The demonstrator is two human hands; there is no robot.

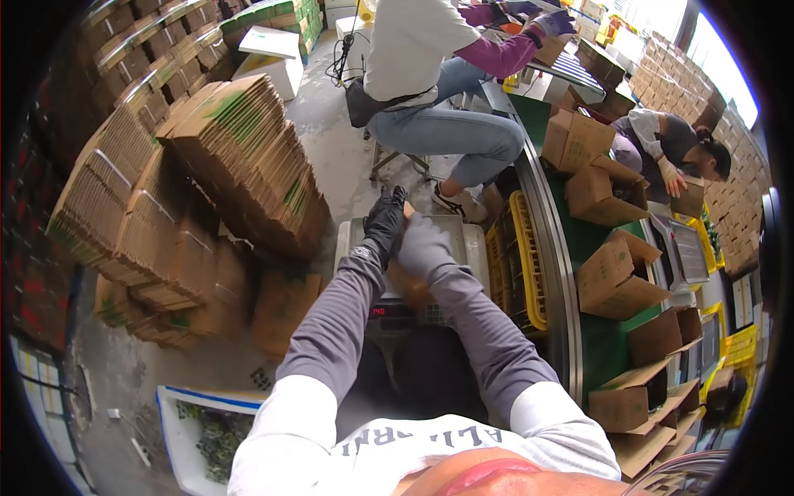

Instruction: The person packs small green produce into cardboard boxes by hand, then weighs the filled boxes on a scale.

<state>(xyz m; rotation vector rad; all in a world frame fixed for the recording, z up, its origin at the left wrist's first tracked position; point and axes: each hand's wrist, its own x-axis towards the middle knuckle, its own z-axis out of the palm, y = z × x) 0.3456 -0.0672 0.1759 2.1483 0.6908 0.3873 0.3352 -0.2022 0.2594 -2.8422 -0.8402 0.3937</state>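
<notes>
Both of my hands are close together over a grey scale (474,248) with a red lit display. My left hand (385,221), in a black glove, has its fingers pressed together at a brown object (408,212), of which only small parts show. Right beside it, my right hand (426,245) wears a grey glove and is blurred by motion; its fingers are hard to make out. A blurred brown shape (412,288) lies below the hands, over the scale, and I cannot make out what it is.
Stacks of flat cardboard (240,149) stand at the left. A yellow crate (529,264) sits beside the green conveyor (595,339), which carries open boxes (616,269). A seated co-worker (422,66) is ahead; another person (670,149) bends at the right. A white bin (178,442) holds greenery.
</notes>
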